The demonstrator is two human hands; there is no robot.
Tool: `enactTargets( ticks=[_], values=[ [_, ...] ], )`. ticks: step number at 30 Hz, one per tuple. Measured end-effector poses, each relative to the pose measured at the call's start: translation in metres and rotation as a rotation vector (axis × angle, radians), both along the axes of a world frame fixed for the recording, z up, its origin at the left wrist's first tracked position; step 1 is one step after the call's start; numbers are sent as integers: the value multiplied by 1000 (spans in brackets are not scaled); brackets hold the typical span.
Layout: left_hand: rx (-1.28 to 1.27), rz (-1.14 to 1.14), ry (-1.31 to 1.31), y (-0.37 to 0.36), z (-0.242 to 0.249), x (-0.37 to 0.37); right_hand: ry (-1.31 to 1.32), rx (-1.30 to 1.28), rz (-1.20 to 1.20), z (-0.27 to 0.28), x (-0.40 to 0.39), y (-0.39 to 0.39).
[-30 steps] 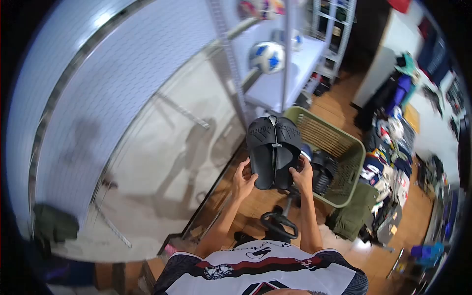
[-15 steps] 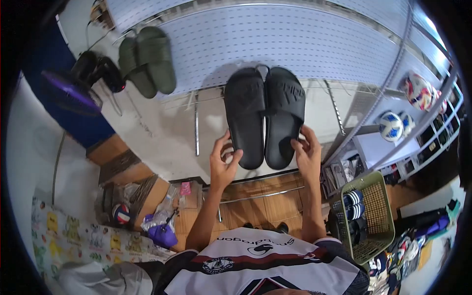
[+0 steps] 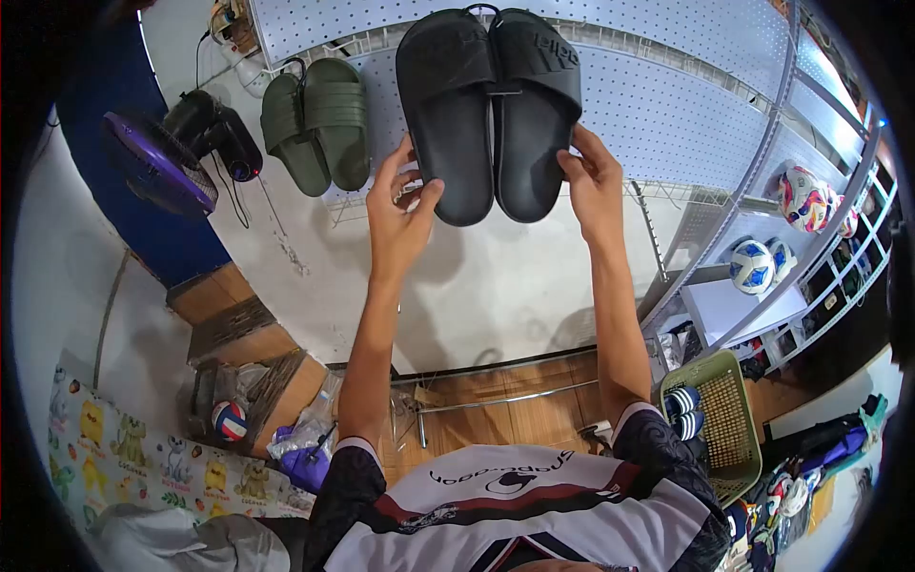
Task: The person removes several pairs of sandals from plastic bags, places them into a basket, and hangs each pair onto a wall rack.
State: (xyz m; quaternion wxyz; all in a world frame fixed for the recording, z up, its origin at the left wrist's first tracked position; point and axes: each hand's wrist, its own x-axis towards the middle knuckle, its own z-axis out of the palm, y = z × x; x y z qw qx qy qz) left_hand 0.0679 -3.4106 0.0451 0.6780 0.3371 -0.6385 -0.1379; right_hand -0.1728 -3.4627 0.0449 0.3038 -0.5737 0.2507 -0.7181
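A pair of black slide sandals [image 3: 461, 143], joined near the toes by a dark loop, is held up in front of the perforated display panel [image 3: 658, 114]. My left hand [image 3: 400, 205] grips the outer edge of the left slide near its heel, thumb on the footbed. On the other side my right hand [image 3: 593, 181] pinches the right slide's outer edge. The toes point up towards a wire rail. To the left, a green pair of slides [image 3: 319, 124] hangs on the panel from a similar loop.
A purple and black fan [image 3: 167, 162] is mounted at the left. Cardboard boxes [image 3: 248, 334] stand below it. At the right are a green basket [image 3: 720, 419] holding striped slides, a metal rack [image 3: 734, 191] and footballs [image 3: 753, 265]. A metal bar [image 3: 505, 398] runs low ahead.
Both hands have raised the black slides from below the panel's lower edge to in front of it, slightly leftward. My arms are stretched further out.
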Motion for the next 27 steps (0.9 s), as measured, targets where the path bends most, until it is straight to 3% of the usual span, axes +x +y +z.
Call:
enactTargets(
  ticks=[9,18,20,27],
  values=[
    [64,38,34,-79,-17,5,77,-60,-20,-16,8,-96],
    [110,150,-73,-153,-31,17,181,-69,-200,-27,24,-173],
    [139,155,-70,-156,-33,15,246,13,-285,-35,29,-189],
    [172,100,-53,-161,-42,13,203,6,-213,-42,35,-196]
  ],
)
